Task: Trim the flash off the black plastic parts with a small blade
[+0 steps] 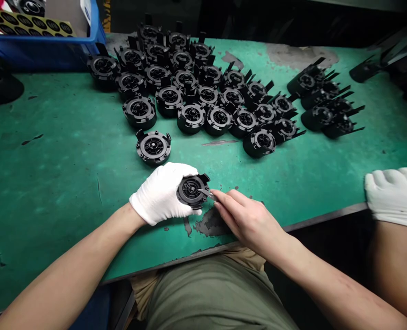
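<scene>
My left hand, in a white glove, is wrapped round a black round housing near the table's front edge. The housing's open face with rings and a small centre piece is turned up. My bare right hand pinches metal tweezers, their tips over the inside of the housing. Just beyond my left hand, a similar black housing stands apart on the green table. Where exactly the tweezer tips touch is too small to tell.
Several more black housings stand in a cluster across the back, with a smaller group at the right. A blue bin holds a sticker sheet at back left. Another person's gloved fist rests at the right edge.
</scene>
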Tool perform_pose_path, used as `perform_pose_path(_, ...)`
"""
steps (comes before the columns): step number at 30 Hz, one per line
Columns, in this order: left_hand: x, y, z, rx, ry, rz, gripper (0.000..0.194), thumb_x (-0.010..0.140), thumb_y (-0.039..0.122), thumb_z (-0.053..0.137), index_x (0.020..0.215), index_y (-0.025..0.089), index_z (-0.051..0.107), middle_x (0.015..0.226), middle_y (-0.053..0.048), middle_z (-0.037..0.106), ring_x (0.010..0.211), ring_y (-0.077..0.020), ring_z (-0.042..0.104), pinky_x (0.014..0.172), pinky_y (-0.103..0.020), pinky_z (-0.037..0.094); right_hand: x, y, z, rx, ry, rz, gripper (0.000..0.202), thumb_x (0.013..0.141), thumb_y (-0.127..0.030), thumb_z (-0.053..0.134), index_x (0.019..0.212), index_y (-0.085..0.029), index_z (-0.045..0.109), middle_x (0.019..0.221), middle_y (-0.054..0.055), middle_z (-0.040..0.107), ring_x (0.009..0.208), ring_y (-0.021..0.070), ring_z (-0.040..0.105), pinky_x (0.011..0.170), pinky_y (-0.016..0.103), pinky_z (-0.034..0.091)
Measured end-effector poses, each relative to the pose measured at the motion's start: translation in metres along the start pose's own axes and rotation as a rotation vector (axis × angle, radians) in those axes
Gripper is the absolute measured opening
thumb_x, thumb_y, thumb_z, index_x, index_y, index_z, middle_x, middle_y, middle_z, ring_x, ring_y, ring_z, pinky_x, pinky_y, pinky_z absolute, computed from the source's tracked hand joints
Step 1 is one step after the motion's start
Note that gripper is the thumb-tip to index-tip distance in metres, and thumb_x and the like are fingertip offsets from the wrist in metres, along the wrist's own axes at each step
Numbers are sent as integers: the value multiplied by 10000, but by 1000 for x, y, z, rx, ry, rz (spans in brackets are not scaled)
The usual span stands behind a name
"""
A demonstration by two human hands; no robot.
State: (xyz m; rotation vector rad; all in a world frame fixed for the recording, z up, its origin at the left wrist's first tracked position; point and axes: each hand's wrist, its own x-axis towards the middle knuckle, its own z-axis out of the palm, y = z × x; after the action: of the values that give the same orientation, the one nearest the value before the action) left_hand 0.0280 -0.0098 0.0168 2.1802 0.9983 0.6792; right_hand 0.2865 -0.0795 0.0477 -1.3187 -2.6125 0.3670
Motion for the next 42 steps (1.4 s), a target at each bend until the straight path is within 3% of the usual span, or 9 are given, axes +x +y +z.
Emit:
perform_pose_path(7, -1, -2, 1, -5, 7, 3, 687, 620, 546, 970, 1136, 210, 666, 1119, -78, 747, 1080, -318, 717, 1024, -445, 545, 0, 2, 2, 7, -7, -1, 348, 1124, -243, 479, 1447, -134, 547, 960, 46, 630, 732, 153, 627, 650, 271, 496)
perform_pose_path(13, -1, -1, 1, 0, -3, -2, 668, 625, 543, 964, 1125, 213, 668, 1132, -80, 743, 1096, -320, 713, 1025, -441, 540, 2, 1, -1, -154, -11, -36, 309, 1125, -242, 468, 1398, -127, 557, 900, 19, 599, 658, 158, 561, 585, 307, 430)
perform_pose_path(19, 3, 5, -4, 15, -52, -29, 526, 649, 531, 942, 971, 220, 664, 993, -46, 731, 977, -286, 712, 913, -396, 551, 6, -8, -16, -360, -109, -89, 369, 1031, -87, 503, 1400, -91, 519, 886, 21, 583, 659, 174, 521, 532, 341, 348)
perform_pose_path(24, 4, 7, -4, 13, -53, -38, 519, 641, 514, 947, 965, 219, 669, 986, -40, 732, 975, -281, 713, 897, -386, 550, 16, -3, -28, -411, -156, -223, 445, 943, 31, 465, 1384, -26, 490, 877, 39, 599, 684, 174, 546, 547, 325, 361)
perform_pose_path(32, 1, 3, -2, -10, -7, -8, 641, 629, 511, 967, 1119, 209, 686, 1105, -74, 752, 1039, -309, 727, 976, -431, 555, 36, 30, -38, -434, -162, -476, 325, 1043, -34, 369, 1323, -32, 534, 832, 24, 574, 662, 152, 538, 491, 323, 289)
perform_pose_path(38, 1, 4, -1, -10, -10, -9, 624, 639, 482, 963, 1125, 209, 684, 1077, -73, 758, 1018, -316, 734, 940, -435, 563, 60, 53, -48, -414, -160, -720, 346, 1086, -65, 330, 1329, -21, 573, 864, 35, 593, 714, 158, 558, 551, 322, 404)
perform_pose_path(42, 2, 5, -2, -1, -12, -27, 614, 629, 500, 966, 1102, 218, 695, 1091, -79, 762, 1014, -322, 739, 940, -446, 568, 67, 62, -49, -390, -165, -771, 375, 1086, -58, 327, 1351, -50, 593, 882, 43, 610, 749, 159, 566, 587, 319, 433)
